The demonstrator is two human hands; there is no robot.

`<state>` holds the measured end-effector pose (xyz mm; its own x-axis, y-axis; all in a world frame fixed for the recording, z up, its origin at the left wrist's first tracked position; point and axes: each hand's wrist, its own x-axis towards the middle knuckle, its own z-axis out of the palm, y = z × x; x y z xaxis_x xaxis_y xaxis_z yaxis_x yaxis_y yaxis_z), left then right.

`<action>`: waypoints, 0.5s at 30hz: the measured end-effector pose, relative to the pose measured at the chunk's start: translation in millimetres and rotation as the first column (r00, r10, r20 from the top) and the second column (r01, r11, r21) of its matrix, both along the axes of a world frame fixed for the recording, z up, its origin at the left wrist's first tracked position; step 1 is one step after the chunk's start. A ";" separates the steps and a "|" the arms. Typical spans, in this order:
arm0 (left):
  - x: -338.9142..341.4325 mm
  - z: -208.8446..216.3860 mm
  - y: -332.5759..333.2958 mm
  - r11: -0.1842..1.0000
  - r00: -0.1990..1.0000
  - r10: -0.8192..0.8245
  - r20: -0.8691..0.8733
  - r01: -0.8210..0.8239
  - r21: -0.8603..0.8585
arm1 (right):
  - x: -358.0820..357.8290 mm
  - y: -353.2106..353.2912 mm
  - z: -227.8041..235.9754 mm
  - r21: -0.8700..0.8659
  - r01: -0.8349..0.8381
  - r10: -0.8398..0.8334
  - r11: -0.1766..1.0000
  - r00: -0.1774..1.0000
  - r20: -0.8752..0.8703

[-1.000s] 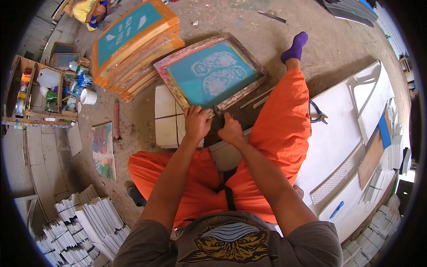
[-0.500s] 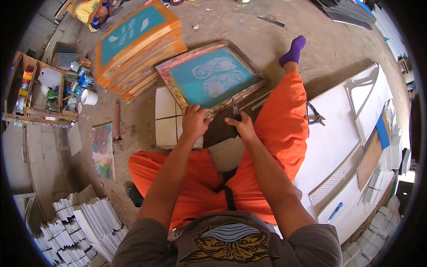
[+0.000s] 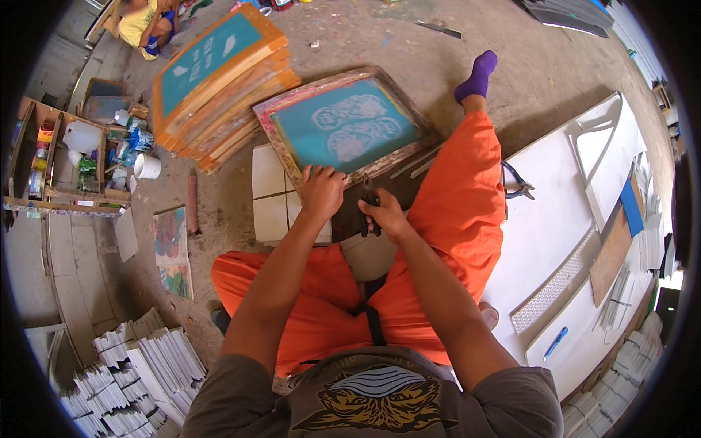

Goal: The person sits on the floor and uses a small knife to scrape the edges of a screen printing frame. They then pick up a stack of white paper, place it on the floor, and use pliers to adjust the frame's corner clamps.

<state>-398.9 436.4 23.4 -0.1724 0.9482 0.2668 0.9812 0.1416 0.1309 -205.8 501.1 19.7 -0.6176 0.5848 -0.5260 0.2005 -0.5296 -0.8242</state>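
A silkscreen frame (image 3: 394, 162) with weathered wooden sides and blue mesh lies tilted in front of me; pale oval artwork shows on the mesh. My left hand (image 3: 321, 191) rests with its fingers curled over the near left edge of this frame, close to its corner. In my right hand (image 3: 388, 214) is a pair of pliers (image 3: 370, 197), dark-handled, its jaws pointing up beside the frame's near edge. Whether the jaws touch the wood I cannot tell. Under the frame's left side sits a stack of white boards (image 3: 269, 219).
Orange-framed screens (image 3: 226, 95) are piled at the upper left, near a wooden rack (image 3: 51, 190) of paint containers. To my right, a large white board (image 3: 475, 281) carries other pliers (image 3: 520, 188), a blue cutter (image 3: 556, 343) and offcuts. Another person (image 3: 146, 25) sits far left.
My right hand has shifted slightly left and down with the pliers, which have turned so more of their handles shows. My left hand stays on the frame's edge, its fingers slightly shifted.
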 end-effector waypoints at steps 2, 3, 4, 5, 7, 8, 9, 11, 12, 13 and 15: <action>0.0 -4.4 1.1 0.999 0.997 -0.038 -0.067 0.039 0.015 | -0.2 -0.7 -6.7 0.017 -0.001 0.001 1.000 1.000 -0.013; -1.0 -6.2 0.2 0.998 0.993 -0.057 -0.104 0.060 0.028 | -0.1 -0.8 -9.9 0.019 -0.004 0.004 1.000 1.000 -0.015; -1.6 -5.6 -0.8 0.996 0.987 -0.074 -0.143 0.080 0.037 | -1.2 -1.5 -9.2 0.019 -0.009 0.009 1.000 1.000 -0.020; -1.3 -5.5 -0.5 0.994 0.983 -0.084 -0.161 0.094 0.058 | -1.4 -1.8 -8.4 0.020 -0.010 0.011 1.000 1.000 -0.016; 0.1 -3.8 1.5 0.987 0.975 -0.101 -0.198 0.123 0.101 | -0.9 -1.7 -5.4 0.023 -0.014 0.014 1.000 1.000 -0.007; 0.8 -2.1 3.3 0.992 0.970 -0.096 -0.225 0.111 0.056 | -0.9 -1.9 -7.7 0.026 -0.017 0.018 1.000 1.000 -0.019; 1.4 -0.4 5.5 0.995 0.964 -0.092 -0.251 0.097 0.010 | -0.9 -2.3 -11.8 0.030 -0.021 0.022 0.999 0.999 -0.031; 2.2 2.9 10.4 0.995 0.943 -0.096 -0.317 0.081 -0.058 | -1.0 -2.1 -12.1 0.039 -0.028 0.029 0.999 0.999 -0.031; 2.5 4.5 12.7 0.993 0.928 -0.104 -0.356 0.079 -0.084 | -1.5 -2.4 -12.3 0.043 -0.031 0.031 0.999 0.999 -0.019; 3.7 5.1 14.6 0.991 0.912 -0.115 -0.394 0.078 -0.109 | -1.6 -2.4 -11.9 0.047 -0.032 0.033 0.998 0.999 -0.007; 9.5 5.0 17.7 0.989 0.878 -0.098 -0.468 0.032 -0.147 | -2.0 -2.3 -15.1 0.045 -0.022 0.022 0.999 1.000 -0.004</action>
<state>-389.4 454.1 28.4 0.0064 0.9848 0.1738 0.9286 0.0586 -0.3665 -207.8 498.8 4.6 -0.6329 0.5938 -0.4967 0.2077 -0.4878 -0.8479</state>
